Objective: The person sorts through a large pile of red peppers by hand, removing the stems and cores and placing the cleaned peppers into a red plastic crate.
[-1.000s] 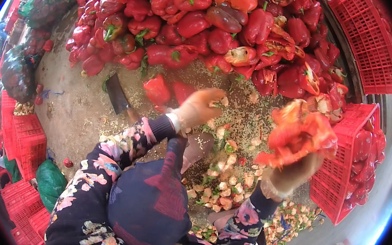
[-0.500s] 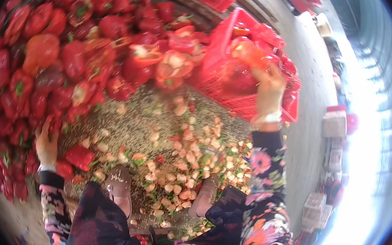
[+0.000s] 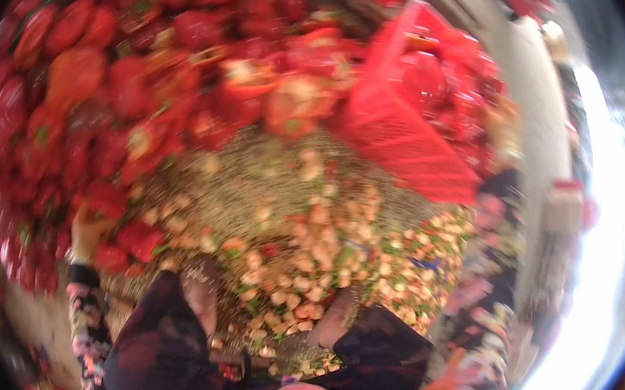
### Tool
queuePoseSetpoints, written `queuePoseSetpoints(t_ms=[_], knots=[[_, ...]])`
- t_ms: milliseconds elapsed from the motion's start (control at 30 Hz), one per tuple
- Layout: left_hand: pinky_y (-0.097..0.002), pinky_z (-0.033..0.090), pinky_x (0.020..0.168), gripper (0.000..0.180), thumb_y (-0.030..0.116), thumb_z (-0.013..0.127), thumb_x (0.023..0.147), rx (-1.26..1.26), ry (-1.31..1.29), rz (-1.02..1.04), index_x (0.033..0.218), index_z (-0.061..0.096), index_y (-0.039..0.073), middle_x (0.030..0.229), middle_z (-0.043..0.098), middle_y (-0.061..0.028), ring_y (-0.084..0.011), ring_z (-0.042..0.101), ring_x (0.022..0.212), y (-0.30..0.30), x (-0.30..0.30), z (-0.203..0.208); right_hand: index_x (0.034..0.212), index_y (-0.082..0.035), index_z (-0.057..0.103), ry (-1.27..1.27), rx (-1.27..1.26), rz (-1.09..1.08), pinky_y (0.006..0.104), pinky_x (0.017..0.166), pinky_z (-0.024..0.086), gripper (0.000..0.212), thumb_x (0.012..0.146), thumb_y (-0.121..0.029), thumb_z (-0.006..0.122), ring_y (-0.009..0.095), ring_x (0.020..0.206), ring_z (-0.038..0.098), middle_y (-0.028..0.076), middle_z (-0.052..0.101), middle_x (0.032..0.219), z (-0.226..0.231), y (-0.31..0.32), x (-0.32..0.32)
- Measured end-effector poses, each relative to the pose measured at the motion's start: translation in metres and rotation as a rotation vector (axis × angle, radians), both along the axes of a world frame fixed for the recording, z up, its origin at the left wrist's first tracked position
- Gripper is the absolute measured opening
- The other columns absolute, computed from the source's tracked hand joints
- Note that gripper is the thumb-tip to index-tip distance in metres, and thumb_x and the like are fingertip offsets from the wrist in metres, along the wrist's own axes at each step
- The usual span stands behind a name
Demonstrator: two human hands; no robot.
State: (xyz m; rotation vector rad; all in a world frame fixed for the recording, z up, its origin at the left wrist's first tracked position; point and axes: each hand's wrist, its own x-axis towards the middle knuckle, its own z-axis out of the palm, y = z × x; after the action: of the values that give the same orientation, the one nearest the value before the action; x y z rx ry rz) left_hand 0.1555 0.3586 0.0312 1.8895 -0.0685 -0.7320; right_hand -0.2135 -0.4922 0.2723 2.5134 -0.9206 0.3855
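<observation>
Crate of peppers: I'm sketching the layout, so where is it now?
In the head view, the crate is at upper right, between the pepper pile and the blurred right hand.

Right hand blurry, its hold uncertain.

Stretches underfoot as a flat, beige-brown floor; bears, at left and toward the top, a broad heap of glossy red bell peppers, tiny pale seeds across the middle, a thick scatter of cream-coloured, green-flecked pepper cores and, at upper right, a red plastic lattice crate; supports two brown shoes beside the cores
</observation>
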Motion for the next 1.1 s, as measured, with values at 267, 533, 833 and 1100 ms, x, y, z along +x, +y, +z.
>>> queuePoseSetpoints(t_ms=[267, 533, 833, 1100], knots=[[-0.038, 0.061, 0.088, 0.096, -0.013, 0.084, 0.067, -0.621, 0.492, -0.078, 0.152, 0.042, 0.004, 0.133, 0.065, -0.0106, -0.0229, 0.066, 0.119, -0.165, -0.085, 0.099, 0.129, -0.005, 0.067, -0.434, 0.509, 0.371, 0.0287, 0.089, 0.052, 0.032, 0.101, -0.021, 0.064, 0.014, 0.112, 0.064, 0.005, 0.071, 0.121, -0.024, 0.286, 0.071], [-0.041, 0.053, 0.09, 0.066, 0.028, 0.096, 0.07, -0.134, -0.421, -0.353, 0.127, 0.067, 0.012, 0.115, 0.065, -0.01, -0.0284, 0.064, 0.106, -0.169, -0.138, 0.126, 0.134, 0.006, 0.056, -1.046, 2.154, -0.079, 0.0342, 0.093, 0.054, 0.053, 0.091, -0.02, 0.071, 0.023, 0.107, 0.064, 0.015, 0.065, 0.121, -0.122, 0.511, 0.147], [-0.035, 0.049, 0.103, 0.064, 0.001, 0.086, 0.072, -0.433, -0.337, -0.336, 0.131, 0.062, 0.0, 0.128, 0.064, -0.0097, -0.0219, 0.062, 0.116, -0.168, -0.144, 0.1, 0.131, 0.008, 0.058, -1.169, 2.085, -0.22, 0.0349, 0.092, 0.054, 0.048, 0.089, -0.013, 0.068, 0.023, 0.102, 0.065, 0.014, 0.065, 0.115, -0.123, 0.521, 0.133], [-0.0333, 0.05, 0.101, 0.076, -0.003, 0.088, 0.076, -0.812, 0.581, -0.3, 0.142, 0.051, 0.001, 0.129, 0.064, -0.0074, -0.0176, 0.061, 0.12, -0.156, -0.152, 0.106, 0.115, 0.01, 0.064, -1.003, 2.394, -0.361, 0.0346, 0.086, 0.057, 0.036, 0.086, -0.011, 0.069, 0.025, 0.092, 0.068, 0.015, 0.068, 0.106, -0.157, 0.504, 0.151]])
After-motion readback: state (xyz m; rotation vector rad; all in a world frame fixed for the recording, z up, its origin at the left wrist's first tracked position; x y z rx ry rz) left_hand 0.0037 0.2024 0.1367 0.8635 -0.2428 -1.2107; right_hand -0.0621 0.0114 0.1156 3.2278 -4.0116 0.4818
